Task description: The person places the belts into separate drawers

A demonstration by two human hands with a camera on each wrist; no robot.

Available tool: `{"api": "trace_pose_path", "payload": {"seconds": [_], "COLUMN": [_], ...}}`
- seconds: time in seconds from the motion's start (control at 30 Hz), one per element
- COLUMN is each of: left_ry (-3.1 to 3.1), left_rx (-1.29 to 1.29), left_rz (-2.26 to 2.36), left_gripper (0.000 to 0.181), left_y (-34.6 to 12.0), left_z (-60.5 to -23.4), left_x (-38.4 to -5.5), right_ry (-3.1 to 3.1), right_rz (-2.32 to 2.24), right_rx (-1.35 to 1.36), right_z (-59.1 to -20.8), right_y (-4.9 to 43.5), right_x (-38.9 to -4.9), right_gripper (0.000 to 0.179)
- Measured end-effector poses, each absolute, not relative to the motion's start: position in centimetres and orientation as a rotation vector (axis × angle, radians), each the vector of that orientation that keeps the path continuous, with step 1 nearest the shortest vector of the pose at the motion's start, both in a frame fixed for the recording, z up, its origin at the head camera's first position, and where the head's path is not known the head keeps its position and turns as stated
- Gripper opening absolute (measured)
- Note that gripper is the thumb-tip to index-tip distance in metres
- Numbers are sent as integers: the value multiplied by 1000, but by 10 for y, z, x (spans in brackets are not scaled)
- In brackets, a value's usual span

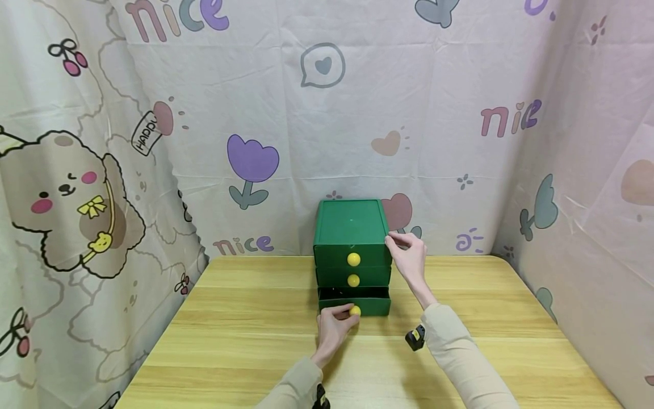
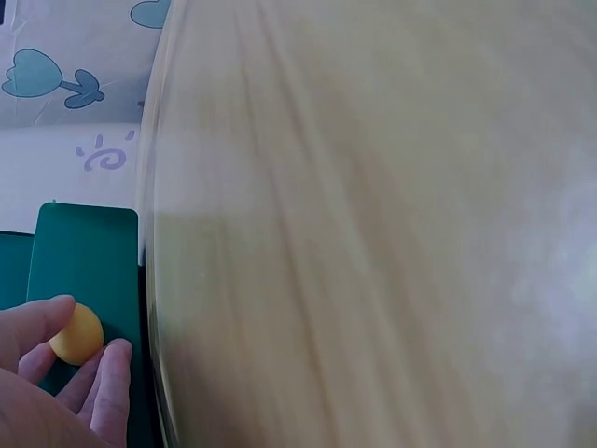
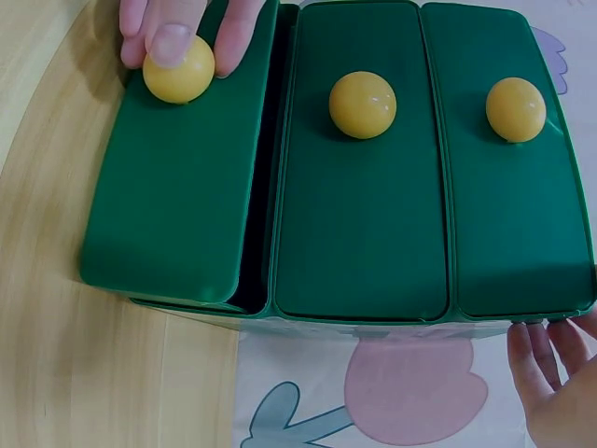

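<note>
A green three-drawer box point(image 1: 352, 222) with round yellow knobs stands at the back of the wooden table. Its bottom drawer point(image 1: 375, 307) is pulled partly out, and the upper two drawers are closed. My left hand point(image 1: 334, 328) pinches the bottom drawer's yellow knob point(image 2: 78, 334) between thumb and fingers. At the box's upper right edge, my right hand point(image 1: 410, 258) rests its fingertips against the side. The right wrist view shows the right hand point(image 3: 564, 387) touching the top corner. Most of the drawer's inside is dark and cannot be made out.
The wooden table point(image 1: 245, 341) extends on both sides of the box and in front of it. A printed cloth point(image 1: 347, 113) hangs behind the table and along both sides. Small black wrist devices point(image 1: 415, 337) are worn near the sleeves.
</note>
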State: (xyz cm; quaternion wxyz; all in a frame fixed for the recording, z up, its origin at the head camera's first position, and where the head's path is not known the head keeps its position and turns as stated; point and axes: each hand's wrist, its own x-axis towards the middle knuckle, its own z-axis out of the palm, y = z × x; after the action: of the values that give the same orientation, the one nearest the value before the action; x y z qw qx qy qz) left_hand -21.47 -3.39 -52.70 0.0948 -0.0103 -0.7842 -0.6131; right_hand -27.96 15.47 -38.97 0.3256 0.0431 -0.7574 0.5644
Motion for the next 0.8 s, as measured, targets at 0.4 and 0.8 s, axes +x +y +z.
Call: {"api": "trace_pose_path", "payload": {"seconds": [0.4, 0.8], "left_ry": [-2290, -2272], "left_rx": [-3, 48], "left_rz": [-1832, -1815], "left_gripper": [28, 27], "left_y": [-32, -29], "left_z": [-528, -527], "left_x": [-218, -223], "right_ry": [-1986, -1987], "right_rz": [1499, 1517], "right_rx": [106, 109], "right_z": [-390, -391], "right_y": [155, 156], "right_x": [-281, -281], "right_gripper": [19, 19]}}
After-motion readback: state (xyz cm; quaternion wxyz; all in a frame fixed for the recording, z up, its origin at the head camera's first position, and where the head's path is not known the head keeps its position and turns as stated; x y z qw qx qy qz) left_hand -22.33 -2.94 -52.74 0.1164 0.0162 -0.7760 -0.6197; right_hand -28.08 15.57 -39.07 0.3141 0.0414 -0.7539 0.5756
